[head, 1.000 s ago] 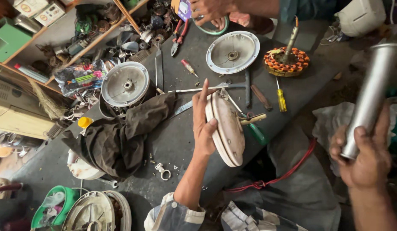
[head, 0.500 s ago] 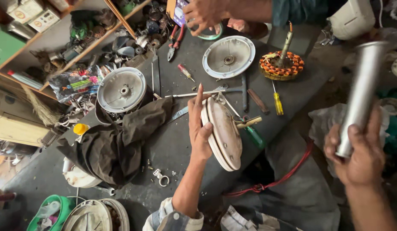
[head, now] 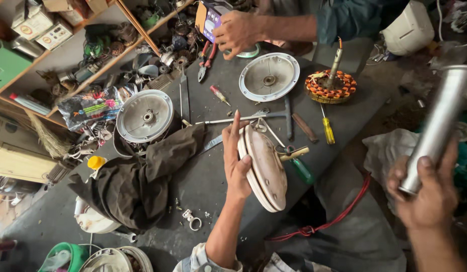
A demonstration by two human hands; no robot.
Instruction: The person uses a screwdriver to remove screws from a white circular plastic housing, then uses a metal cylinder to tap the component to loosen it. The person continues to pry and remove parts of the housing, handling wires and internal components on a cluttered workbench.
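The round, off-white metal motor housing [head: 264,166], a pair of dished covers closed face to face, stands on edge at the near edge of the dark workbench [head: 213,95], right of the crumpled dark brown cloth [head: 137,176] and just near of the long thin steel rod [head: 233,120] lying across the bench.

Step in hand, as judged: the housing is being steadied on its rim while the striking tool is brought up; no contact between tool and housing is visible yet.

The left hand [head: 236,161] lies flat against the left face of the housing, fingers extended toward the far side, thumb hooked over the rim. This is an open, pressing hold, not a closed fist; the forearm rises from the near edge of the picture.

The right hand [head: 424,194] is at the right, well apart from the housing, closed firmly round the lower end of a bright, cylindrical metal tube [head: 437,126]. The tube points up and toward the far side; it is slightly blurred.

The next move would call for the housing to be kept upright and the tube to be aligned with the centre or rim of it.

A co-worker's hand [head: 238,32] at the far side holds a purple boxed device [head: 209,20].
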